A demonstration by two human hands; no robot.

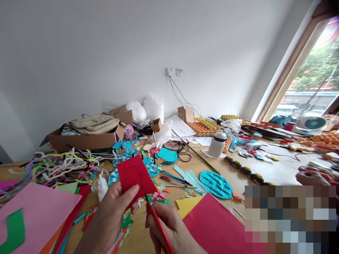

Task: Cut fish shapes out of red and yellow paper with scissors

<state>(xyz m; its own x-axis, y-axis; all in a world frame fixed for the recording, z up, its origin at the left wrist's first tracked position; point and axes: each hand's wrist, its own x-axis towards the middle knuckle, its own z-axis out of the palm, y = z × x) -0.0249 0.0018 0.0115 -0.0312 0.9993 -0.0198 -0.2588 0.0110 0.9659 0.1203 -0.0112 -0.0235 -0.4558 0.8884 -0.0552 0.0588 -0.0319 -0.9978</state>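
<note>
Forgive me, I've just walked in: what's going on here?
A person's left hand holds up a marked piece of red paper, while the right hand holds red-handled scissors, blades at the paper's lower edge. How far it is cut, I can't tell. Paper scraps lie on the table beneath, and another person's hand shows at the far right.

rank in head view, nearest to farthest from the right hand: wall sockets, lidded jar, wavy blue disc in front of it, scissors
1. Red-handled scissors, held in the right hand.
2. Wavy blue disc, ahead to the right.
3. Lidded jar, beyond the disc.
4. Wall sockets, high at the back.
</note>
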